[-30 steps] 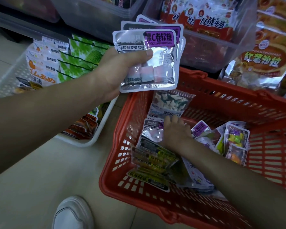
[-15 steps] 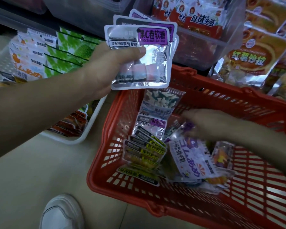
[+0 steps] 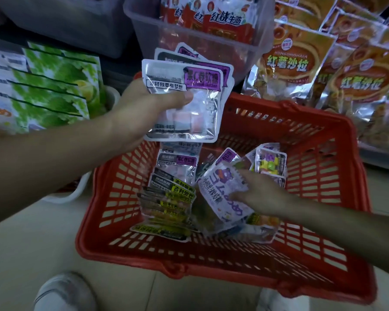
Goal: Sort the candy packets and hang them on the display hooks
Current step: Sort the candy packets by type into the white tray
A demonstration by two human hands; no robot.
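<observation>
Two changes in the last second: the right hand (image 3: 263,194) has left the silver pile at the basket's left and moved to centre right, and a white-and-purple packet (image 3: 220,194) has come up on top of the heap. The fingers lie stretched along that packet's right edge, touching it; I can't tell if it's a pinch or just a press. The left hand (image 3: 142,108) hasn't changed. It still sits upper centre, thumb clamped across the front of a stack of purple-label packets (image 3: 189,104), held above the far rim of the red basket (image 3: 211,268). My read is that the white packet is a different sort, so it's being shifted aside or pulled for its own pile, not added to the stack. One more purple-label packet (image 3: 177,162) lies in the basket just below the stack and is probably the next pick. The yellow-label packets (image 3: 171,198) at lower left and a multicolour candy packet (image 3: 270,162) at upper right are unsorted. No hooks are in view, so hanging hasn't started.
</observation>
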